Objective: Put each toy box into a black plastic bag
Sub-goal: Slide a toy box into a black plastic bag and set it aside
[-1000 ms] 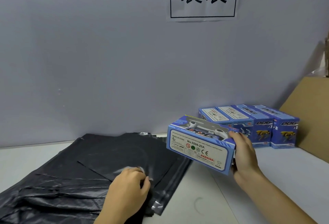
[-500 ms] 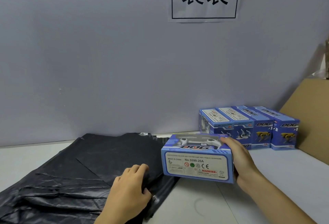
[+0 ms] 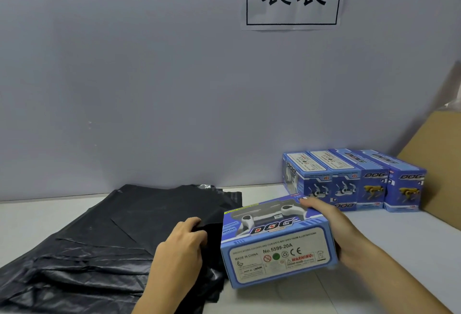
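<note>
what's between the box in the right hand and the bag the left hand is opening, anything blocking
Nothing visible blocks it. The right hand holds the toy box right beside the bag edge that the left hand pinches on the black bag stack. The four other boxes stand behind, out of the path.

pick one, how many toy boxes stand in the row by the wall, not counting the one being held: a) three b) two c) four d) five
c: four blue toy boxes stand side by side against the wall, while the right hand holds a fifth box next to the black bags that the left hand grips.
</note>
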Tool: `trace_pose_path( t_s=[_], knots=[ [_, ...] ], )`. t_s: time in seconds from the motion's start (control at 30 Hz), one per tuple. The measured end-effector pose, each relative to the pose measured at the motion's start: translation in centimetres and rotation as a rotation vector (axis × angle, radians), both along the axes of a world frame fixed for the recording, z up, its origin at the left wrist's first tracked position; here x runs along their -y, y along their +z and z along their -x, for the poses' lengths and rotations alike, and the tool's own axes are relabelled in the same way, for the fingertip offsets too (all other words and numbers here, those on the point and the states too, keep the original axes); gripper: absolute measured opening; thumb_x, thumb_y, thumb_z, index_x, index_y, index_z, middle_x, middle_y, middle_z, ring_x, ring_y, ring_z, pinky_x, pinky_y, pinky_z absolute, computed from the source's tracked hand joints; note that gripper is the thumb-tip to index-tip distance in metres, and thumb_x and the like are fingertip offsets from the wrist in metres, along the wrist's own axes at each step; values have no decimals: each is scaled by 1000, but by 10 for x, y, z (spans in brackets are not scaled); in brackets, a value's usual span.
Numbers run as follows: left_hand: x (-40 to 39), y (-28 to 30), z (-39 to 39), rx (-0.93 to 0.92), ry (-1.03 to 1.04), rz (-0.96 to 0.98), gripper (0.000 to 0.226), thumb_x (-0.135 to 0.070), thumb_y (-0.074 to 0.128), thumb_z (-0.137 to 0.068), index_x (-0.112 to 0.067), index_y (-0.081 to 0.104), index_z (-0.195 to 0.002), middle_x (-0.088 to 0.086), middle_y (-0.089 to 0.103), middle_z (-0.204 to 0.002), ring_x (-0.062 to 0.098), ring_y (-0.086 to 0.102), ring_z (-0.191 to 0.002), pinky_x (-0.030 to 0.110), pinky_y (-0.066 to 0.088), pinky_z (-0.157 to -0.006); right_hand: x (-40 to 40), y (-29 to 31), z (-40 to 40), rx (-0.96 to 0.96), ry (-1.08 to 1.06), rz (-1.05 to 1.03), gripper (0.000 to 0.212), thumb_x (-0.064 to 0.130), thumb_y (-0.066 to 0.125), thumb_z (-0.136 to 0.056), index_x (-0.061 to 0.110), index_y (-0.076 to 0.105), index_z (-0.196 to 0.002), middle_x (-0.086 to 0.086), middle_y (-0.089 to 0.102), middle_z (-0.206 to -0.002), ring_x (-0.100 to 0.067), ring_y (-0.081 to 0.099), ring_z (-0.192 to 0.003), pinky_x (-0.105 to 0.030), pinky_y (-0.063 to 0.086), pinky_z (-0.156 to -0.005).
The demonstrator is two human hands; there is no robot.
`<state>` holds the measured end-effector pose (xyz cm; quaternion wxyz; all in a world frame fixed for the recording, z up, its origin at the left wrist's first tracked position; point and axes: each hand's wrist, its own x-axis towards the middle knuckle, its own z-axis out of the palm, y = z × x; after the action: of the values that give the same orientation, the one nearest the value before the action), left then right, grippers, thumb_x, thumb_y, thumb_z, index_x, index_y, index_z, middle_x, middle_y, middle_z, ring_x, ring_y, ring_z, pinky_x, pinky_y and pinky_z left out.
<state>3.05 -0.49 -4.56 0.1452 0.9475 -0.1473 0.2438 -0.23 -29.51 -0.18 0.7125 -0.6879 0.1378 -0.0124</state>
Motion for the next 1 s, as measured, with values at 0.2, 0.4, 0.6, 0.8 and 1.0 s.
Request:
trace_pose_path(
  t_s=[0.2, 0.4, 0.6, 0.8, 1.0],
  knots=[
    [1, -2, 1, -7, -58, 17, 54, -16, 54, -91, -31, 46, -143, -22, 47, -142, 5, 45, -123, 15, 38, -64, 3, 1, 2, -55, 73, -3, 66, 55, 67, -76, 1, 67, -116, -27, 69, -93, -40, 68, -80, -37, 55, -69],
    [3, 7, 6, -9, -56, 145, 68, -24, 52, -94, -34, 23, -154, -21, 49, -136, 2, 44, -120, 17, 32, -63, 0, 4, 4, -79, 174, 11, 65, 55, 71, -65, 4, 74, -104, -27, 72, -95, -40, 70, -82, -39, 55, -75],
    [5, 12, 10, -7, -123, 188, 68, -19, 50, -94, -34, 23, -155, -15, 53, -140, 6, 53, -118, 20, 47, -79, -5, 3, 3, 12, 99, 30, 54, 49, 66, -83, 8, 66, -118, -25, 74, -101, -39, 73, -85, -39, 58, -72],
    [9, 10, 10, 2, -158, 203, 46, -11, 45, -101, -25, 42, -144, -8, 67, -126, 14, 64, -105, 32, 51, -82, -16, -9, -5, 158, -118, 19, 25, 40, 65, -92, 24, 61, -112, -10, 77, -87, -29, 75, -78, -41, 60, -69],
    [13, 11, 15, 35, -169, 234, 31, -16, 45, -103, -24, 53, -132, -8, 72, -106, 15, 65, -89, 31, 50, -71, -29, -23, -9, 223, -217, -39, 24, 40, 66, -92, 36, 54, -113, -1, 76, -77, -17, 74, -62, -27, 51, -53]
  ],
)
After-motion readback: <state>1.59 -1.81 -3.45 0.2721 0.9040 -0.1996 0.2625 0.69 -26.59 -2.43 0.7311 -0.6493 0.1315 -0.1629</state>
